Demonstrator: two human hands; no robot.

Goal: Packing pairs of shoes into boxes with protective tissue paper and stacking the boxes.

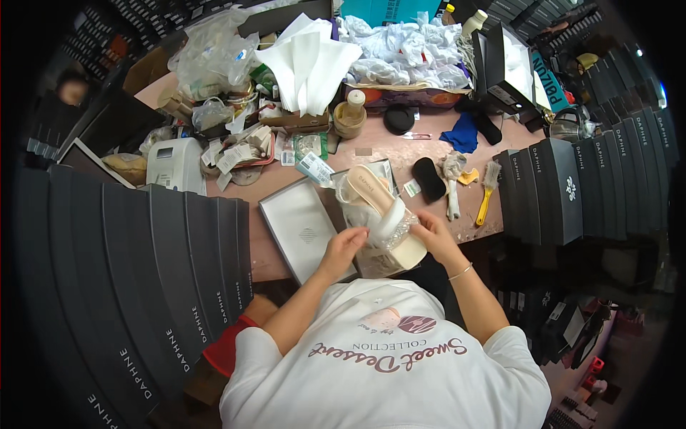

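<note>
A cream sandal (371,187) with a padded white strap and a glittery band lies over an open shoe box (390,171), its toe toward me. My right hand (434,234) grips the sandal's front right side, thumb by the glittery band. My left hand (344,248) is pinched closed beside the sandal's left edge. White wrapping and clear plastic show near those fingertips, but what they hold is unclear. A pale box lid (300,225) lies inside-up left of the sandal, partly behind my left hand.
Tall stacks of dark shoe boxes (168,264) and more boxes (554,189) flank the table. A yellow-handled brush (489,191), black brush (429,180), glue jar (349,120) and label printer (174,164) stand around. Crumpled paper (407,50) fills a box at the back.
</note>
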